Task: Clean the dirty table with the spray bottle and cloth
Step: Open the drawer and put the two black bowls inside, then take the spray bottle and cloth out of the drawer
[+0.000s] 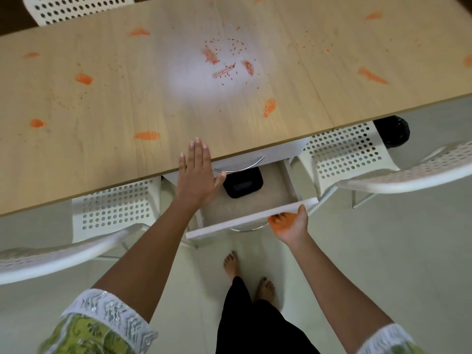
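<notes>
While orange smears [146, 135] cover the desk [102, 103], cleaning hasn't begun: left hand [196, 172] flat, fingers straight; right hand [290, 223] grips the open drawer [245, 221].

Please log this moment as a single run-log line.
left hand: flat on table edge | right hand: holding open drawer front | stains: uncleaned

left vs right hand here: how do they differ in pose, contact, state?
The left hand lies flat, fingers straight, palm down on the table at its near edge; the right hand is palm up, its fingers curled under the front panel of the open drawer. The left hand looks clean; the right hand's fingers and palm are smeared orange. The left reaches further forward than the right. Both are bare and hold no tool.
</notes>
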